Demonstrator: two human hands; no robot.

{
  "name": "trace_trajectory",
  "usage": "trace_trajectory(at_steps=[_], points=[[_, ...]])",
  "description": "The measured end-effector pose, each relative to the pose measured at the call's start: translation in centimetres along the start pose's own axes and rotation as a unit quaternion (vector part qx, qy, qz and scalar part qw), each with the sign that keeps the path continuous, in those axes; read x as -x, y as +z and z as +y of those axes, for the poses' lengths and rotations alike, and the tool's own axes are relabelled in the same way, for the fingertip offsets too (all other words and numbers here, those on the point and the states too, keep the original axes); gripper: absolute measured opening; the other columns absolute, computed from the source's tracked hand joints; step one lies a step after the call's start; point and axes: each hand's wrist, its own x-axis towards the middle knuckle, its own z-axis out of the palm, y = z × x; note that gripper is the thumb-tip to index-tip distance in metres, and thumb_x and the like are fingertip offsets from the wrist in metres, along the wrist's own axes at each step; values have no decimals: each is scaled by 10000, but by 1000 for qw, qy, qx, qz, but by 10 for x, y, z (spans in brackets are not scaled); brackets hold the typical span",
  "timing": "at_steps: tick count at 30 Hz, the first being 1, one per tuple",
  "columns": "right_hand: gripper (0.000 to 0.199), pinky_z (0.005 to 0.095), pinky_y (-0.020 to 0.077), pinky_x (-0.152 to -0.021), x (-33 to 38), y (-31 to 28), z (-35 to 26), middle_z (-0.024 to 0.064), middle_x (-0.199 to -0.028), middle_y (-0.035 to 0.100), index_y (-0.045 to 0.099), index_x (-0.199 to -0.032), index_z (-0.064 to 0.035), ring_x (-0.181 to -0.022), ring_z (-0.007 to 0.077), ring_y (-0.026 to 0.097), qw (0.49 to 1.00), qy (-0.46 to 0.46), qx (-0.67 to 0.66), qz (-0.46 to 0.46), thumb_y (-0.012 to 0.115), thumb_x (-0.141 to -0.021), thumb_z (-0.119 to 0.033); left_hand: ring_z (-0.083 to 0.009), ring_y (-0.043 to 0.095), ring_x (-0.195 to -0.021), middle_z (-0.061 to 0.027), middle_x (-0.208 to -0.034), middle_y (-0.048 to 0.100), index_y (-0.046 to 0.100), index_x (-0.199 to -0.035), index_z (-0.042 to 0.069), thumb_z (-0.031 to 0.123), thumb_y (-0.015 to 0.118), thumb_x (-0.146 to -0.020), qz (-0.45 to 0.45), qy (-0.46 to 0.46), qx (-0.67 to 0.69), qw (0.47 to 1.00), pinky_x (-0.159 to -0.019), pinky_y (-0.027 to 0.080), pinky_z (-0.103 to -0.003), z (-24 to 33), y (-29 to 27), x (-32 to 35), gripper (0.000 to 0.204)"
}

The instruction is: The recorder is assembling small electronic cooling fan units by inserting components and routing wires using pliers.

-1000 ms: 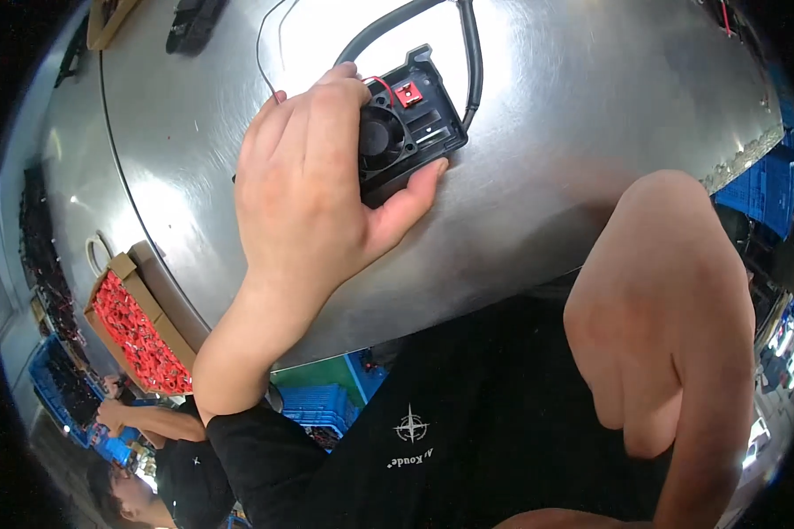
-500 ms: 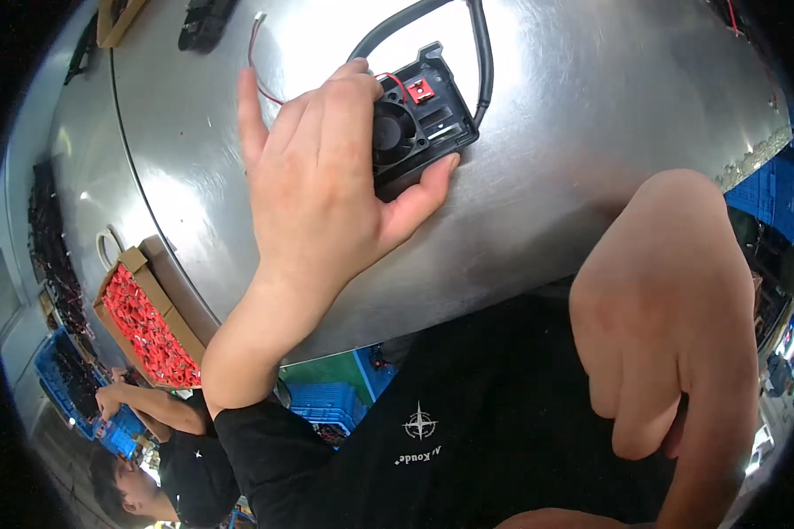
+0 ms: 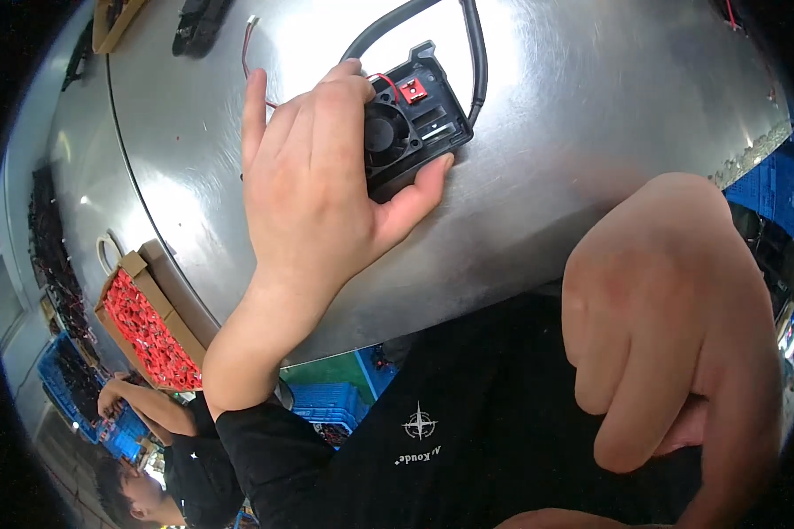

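Note:
My left hand [image 3: 322,189] lies over a black plastic housing [image 3: 428,119] with a small round fan and a red connector, gripping it between thumb and fingers on the shiny metal table [image 3: 582,115]. A thick black cable [image 3: 476,53] curls behind the housing, and thin red and white wires [image 3: 249,40] stick out past my fingertips. My right hand [image 3: 670,326] hangs close to the camera in front of my dark shirt, off the table. Its fingers are curled inward and nothing shows in them.
A cardboard box of small red parts [image 3: 146,322] sits at the table's left edge. Black parts [image 3: 198,22] and a cardboard tray [image 3: 115,22] lie at the far left. Another person [image 3: 150,450] works lower left, near blue crates [image 3: 326,406].
My left hand has shifted the housing slightly and spread its index finger outward. My right hand stays curled near the camera, drifting a little to the right.

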Motion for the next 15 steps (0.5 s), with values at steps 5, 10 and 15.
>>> trace_trajectory(at_steps=[5,10,15], points=[[290,227,367,-438,8,0,0,86,-940,660,683,-1283,-125,-559,105,522,999,-3,3,-46,583,-1019,-59,-308,701,-988,-135,-1158,717,599,-1192,30,467,867,-751,-14,-9,-1,1000,-1172,352,-604,2,-1,-2,677],[277,231,371,-441,16,4,-1,82,-928,650,676,-1281,-84,-566,107,530,997,5,-54,-54,583,-1021,-61,-324,698,-988,-154,-1199,730,602,-1202,15,424,888,-739,1,-3,-3,1000,-1051,498,-459,0,0,0,680],[272,233,373,-444,18,5,-4,80,-918,642,670,-1280,-52,-573,109,537,993,10,-99,-56,583,-1023,-62,-319,706,-1020,-163,-1222,728,606,-1205,1,404,880,-768,-21,-35,9,999,-953,549,-382,2,-9,5,654]])
